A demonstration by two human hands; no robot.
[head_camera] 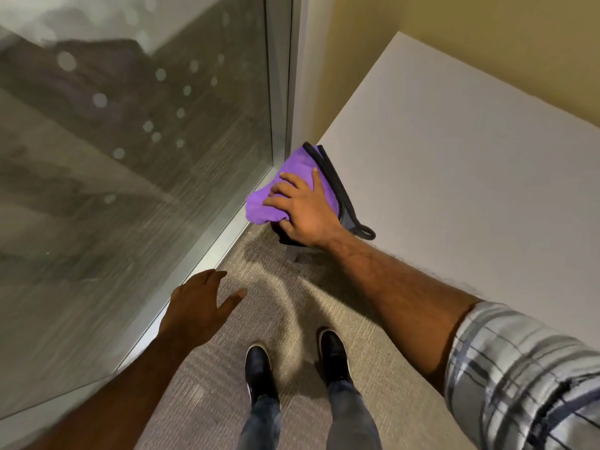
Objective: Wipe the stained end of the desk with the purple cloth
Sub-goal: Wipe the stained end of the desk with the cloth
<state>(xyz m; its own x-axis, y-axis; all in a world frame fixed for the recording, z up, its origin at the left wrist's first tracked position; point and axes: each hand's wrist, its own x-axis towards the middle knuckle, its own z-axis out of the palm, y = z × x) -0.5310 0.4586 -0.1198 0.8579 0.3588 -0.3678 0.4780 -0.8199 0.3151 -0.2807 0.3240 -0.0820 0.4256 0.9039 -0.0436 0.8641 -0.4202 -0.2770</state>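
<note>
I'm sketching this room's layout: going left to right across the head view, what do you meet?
Glass wall → left hand, open in the air → purple cloth under the right hand at the desk's end → white desk → plaid sleeve.

The person wears a pale plaid sleeve (526, 378) rolled above the forearm, dark jeans (344, 414) and black shoes (258, 368).

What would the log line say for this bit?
right hand: pressing purple cloth on desk end | left hand: free, open
</note>
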